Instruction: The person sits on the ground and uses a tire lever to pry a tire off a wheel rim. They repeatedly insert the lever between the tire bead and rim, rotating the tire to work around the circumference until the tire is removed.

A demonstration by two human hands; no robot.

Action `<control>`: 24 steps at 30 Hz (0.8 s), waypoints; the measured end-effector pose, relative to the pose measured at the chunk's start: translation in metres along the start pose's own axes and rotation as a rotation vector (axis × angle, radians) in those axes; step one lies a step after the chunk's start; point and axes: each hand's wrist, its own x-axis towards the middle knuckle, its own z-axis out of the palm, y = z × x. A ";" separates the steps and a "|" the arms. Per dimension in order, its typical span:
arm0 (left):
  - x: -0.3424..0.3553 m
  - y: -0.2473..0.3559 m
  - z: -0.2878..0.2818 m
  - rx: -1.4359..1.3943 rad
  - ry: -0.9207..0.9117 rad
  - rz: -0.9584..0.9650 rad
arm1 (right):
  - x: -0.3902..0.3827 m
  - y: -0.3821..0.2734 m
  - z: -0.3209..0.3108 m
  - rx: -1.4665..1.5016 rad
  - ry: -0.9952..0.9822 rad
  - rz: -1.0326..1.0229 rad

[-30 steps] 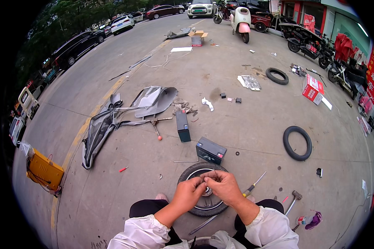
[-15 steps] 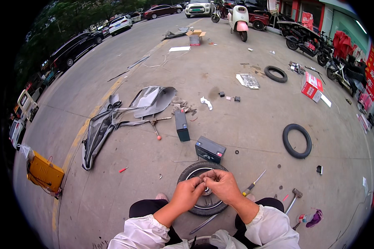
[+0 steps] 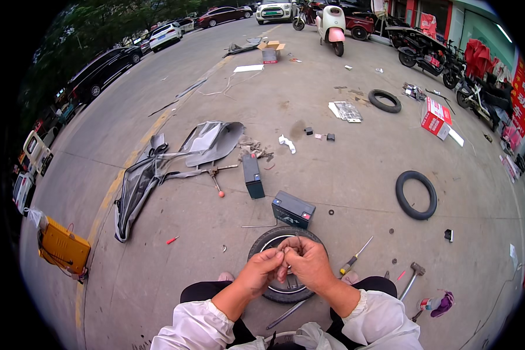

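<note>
Both hands meet above a small wheel with a black tyre (image 3: 259,246) that lies flat between my feet. My left hand (image 3: 259,274) has its fingers pinched together. My right hand (image 3: 310,263) pinches against it, thumb to thumb. Whatever sits between the fingertips is too small or too covered to name. The wheel's hub is mostly hidden under the hands. Just beyond the wheel stand two dark box-shaped batteries, the nearer battery (image 3: 293,209) and the farther battery (image 3: 253,177). Right of the wheel lies a screwdriver (image 3: 351,262) with a yellow and black handle.
A hammer (image 3: 413,280) and a can with a purple cloth (image 3: 443,304) lie at the right. Farther off are a loose tyre (image 3: 416,214), a grey rain cover (image 3: 143,186) and a T-handled tool (image 3: 217,175). A yellow box-shaped device (image 3: 64,246) stands at the left.
My hands have shifted slightly and the fingers have curled differently, with the left hand a little closer in under the right. The rest of the scene only shifts slightly with the view.
</note>
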 end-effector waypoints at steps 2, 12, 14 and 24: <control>-0.002 0.004 0.002 -0.098 -0.085 -0.027 | -0.002 -0.004 0.002 -0.031 0.009 0.002; -0.006 0.014 -0.001 -0.433 -0.239 -0.128 | 0.000 -0.008 -0.003 -0.127 -0.052 -0.054; -0.007 0.015 0.001 -0.358 -0.206 -0.122 | 0.001 -0.007 -0.004 -0.116 -0.031 -0.038; -0.009 0.015 0.005 -0.249 -0.158 -0.086 | 0.003 -0.005 -0.005 -0.132 -0.039 -0.085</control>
